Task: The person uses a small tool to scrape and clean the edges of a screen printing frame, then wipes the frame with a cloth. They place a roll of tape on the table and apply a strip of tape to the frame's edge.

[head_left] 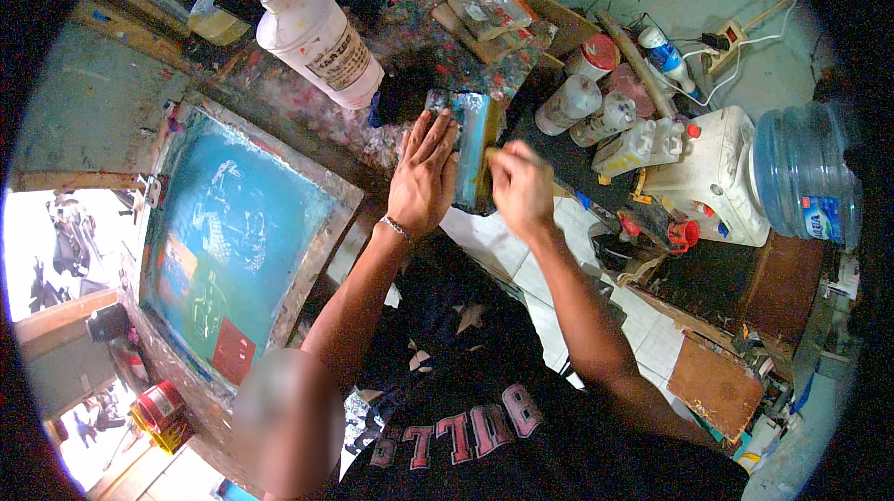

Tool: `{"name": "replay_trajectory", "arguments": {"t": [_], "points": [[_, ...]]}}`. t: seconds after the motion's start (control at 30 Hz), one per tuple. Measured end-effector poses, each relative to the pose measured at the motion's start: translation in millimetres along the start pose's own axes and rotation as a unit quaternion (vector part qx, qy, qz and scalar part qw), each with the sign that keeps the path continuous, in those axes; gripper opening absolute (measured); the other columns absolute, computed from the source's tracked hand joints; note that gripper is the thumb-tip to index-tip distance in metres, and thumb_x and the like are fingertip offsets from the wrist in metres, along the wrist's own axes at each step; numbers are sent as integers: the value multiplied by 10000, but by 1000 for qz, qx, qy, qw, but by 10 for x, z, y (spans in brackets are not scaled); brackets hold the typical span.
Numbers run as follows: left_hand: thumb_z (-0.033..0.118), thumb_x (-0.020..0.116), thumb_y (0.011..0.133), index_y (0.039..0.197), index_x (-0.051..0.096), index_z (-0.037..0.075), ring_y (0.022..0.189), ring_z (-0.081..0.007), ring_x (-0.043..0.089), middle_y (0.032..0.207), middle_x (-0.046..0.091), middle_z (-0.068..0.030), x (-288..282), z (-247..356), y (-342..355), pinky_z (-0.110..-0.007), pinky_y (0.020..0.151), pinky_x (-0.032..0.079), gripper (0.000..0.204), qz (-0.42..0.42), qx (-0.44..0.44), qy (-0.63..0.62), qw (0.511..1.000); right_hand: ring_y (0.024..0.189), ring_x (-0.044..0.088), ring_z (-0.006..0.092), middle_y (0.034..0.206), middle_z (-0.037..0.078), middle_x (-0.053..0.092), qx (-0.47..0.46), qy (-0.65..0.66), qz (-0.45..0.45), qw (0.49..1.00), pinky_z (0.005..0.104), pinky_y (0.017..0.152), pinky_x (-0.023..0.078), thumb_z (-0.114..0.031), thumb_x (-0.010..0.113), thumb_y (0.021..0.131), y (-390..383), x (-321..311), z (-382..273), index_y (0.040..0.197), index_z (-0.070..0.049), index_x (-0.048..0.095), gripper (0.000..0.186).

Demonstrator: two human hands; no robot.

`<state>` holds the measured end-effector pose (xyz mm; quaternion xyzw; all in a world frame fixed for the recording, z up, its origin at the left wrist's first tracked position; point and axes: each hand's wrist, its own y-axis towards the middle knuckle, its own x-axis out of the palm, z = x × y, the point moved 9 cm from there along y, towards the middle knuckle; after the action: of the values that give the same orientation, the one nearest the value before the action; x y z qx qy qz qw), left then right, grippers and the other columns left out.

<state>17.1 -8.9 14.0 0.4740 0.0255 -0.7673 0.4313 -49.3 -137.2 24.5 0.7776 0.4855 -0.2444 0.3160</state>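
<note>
My left hand (426,180) lies with fingers stretched flat on the edge of a long, blue-smeared object (472,133) with a dark rim, at the middle of the view on the cluttered work surface. My right hand (517,186) is closed beside the object's right side, slightly blurred; what its fingers grip is too small to make out. A large white plastic bottle (321,49) with a label stands just up-left of my left hand. Left of my forearm is a blue mesh screen (247,212) in a stained frame, with pale markings and patches on it.
Bottles (568,105), a white jerrycan (708,184), a blue water jug (805,175) and red cups (683,236) crowd the right. A power strip (731,40) and cables lie behind them. A red-and-yellow can (158,417) is at lower left; tiled floor (656,352) shows below.
</note>
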Motion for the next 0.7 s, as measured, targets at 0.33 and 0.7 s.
{"name": "replay_trajectory", "arguments": {"t": [0.33,0.7], "points": [[110,506,939,1312,537,-12,1396,-387,328,1472,430,-156,-24,37,14,-483,1152,263,394,-2,-1,15,1000,735,615,360,821,153,565,-11,8,-32,999,437,643,498,-18,623,821,-390,-19,-209,854,-25,634,35],[113,499,940,1321,533,0,1403,-383,317,1472,427,-158,-12,15,24,-473,1157,258,398,-6,2,5,1000,743,618,364,808,159,577,2,-16,33,999,453,654,493,-70,642,831,86,-18,-61,810,-21,624,56]]}}
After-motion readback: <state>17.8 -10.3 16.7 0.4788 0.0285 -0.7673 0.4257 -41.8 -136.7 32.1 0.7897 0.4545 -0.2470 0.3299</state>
